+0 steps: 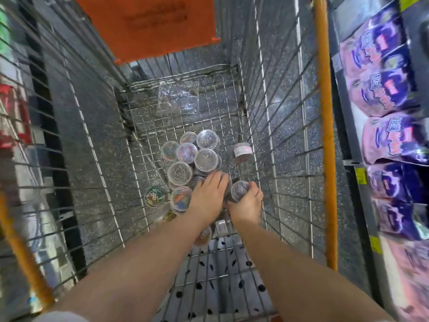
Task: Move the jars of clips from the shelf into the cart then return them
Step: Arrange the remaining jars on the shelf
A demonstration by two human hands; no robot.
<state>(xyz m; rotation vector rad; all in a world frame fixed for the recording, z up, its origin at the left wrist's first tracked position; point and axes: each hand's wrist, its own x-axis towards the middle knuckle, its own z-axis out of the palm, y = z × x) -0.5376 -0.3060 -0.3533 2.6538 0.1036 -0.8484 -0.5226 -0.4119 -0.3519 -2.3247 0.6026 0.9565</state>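
Both forearms reach down into the wire cart (267, 117) from six o'clock. The right hand (247, 203) is closed around a clear jar (240, 190) of clips, fingers wrapped round its side; the jar's axis tips toward the camera, lid facing up and slightly to eleven o'clock. The left hand (209, 196), just beside it at nine o'clock, lies flat with fingers extended over the near edge of the cluster of jars (190, 156); whether it grips anything beneath cannot be told.

Most of the cluster stands upright, lids up, at twelve o'clock from the left hand. Two jars with coloured clips (167, 197) sit at nine o'clock of that hand. One jar (242, 151) lies on its side at one o'clock, label showing. Farther on, a clear plastic bag (178, 97) lies flat on the cart floor, below the orange panel (148, 26).
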